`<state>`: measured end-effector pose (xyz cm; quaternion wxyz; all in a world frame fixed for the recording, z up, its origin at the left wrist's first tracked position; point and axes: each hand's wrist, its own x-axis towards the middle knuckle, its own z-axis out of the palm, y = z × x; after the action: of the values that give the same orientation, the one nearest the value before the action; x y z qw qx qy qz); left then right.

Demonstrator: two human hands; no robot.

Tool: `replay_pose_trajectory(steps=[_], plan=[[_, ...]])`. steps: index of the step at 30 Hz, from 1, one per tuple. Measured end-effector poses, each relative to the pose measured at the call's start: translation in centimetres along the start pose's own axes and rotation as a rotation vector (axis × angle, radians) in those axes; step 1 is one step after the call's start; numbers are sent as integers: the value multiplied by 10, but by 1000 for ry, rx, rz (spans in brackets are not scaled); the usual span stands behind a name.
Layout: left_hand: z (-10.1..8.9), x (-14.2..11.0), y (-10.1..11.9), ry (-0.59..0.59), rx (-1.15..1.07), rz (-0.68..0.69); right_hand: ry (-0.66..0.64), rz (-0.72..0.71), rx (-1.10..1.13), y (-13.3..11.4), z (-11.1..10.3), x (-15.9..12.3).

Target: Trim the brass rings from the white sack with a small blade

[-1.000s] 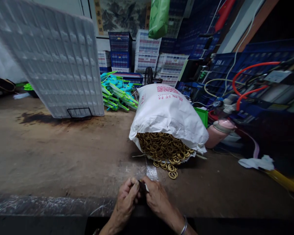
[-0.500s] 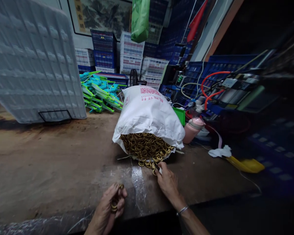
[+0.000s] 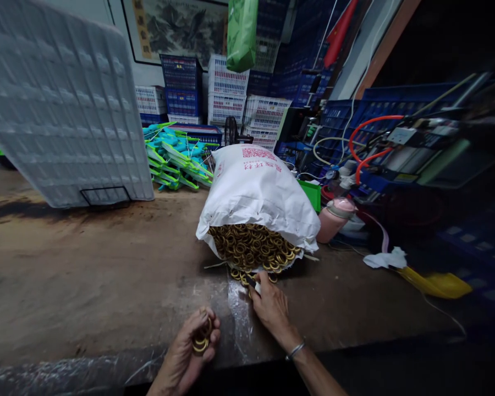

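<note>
My left hand (image 3: 182,347), palm up near the table's front edge, curls around several brass rings (image 3: 200,345). My right hand (image 3: 272,308) pinches a small tool (image 3: 252,282) with a flat black end and a whitish part; its exact kind is unclear. That black end reaches the loose rings (image 3: 236,273) spilled at the sack's mouth. Behind them a white woven sack (image 3: 258,192) with red print lies on its side, open toward me. Brass-coloured rings (image 3: 251,246) fill its opening.
On the brown table (image 3: 107,280) a translucent ribbed panel (image 3: 78,110) stands at left. Blue-green plastic parts (image 3: 175,157) are heaped behind. A pink bottle (image 3: 335,220), white cloth (image 3: 385,258) and yellow piece (image 3: 437,283) lie right. Stacked crates (image 3: 226,91) stand farther back.
My right hand has shifted left along the spilled rings with the tool. My left hand has turned slightly, showing more of its rings. The whole view has swung a little left.
</note>
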<state>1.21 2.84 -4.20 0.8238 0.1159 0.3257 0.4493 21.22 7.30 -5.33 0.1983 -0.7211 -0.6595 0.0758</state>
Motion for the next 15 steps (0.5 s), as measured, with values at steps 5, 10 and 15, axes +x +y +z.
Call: replay_pose_trajectory(steps=[5,10,15], plan=[[5,4,0,52,-4,14,-41,-101,9,-13,3,-5],[2,7,7,65,35,42,-63,-131,116,-19,3,-5],[-1,9,10,74,161,116,-88,-185,330,-31,2,-5]])
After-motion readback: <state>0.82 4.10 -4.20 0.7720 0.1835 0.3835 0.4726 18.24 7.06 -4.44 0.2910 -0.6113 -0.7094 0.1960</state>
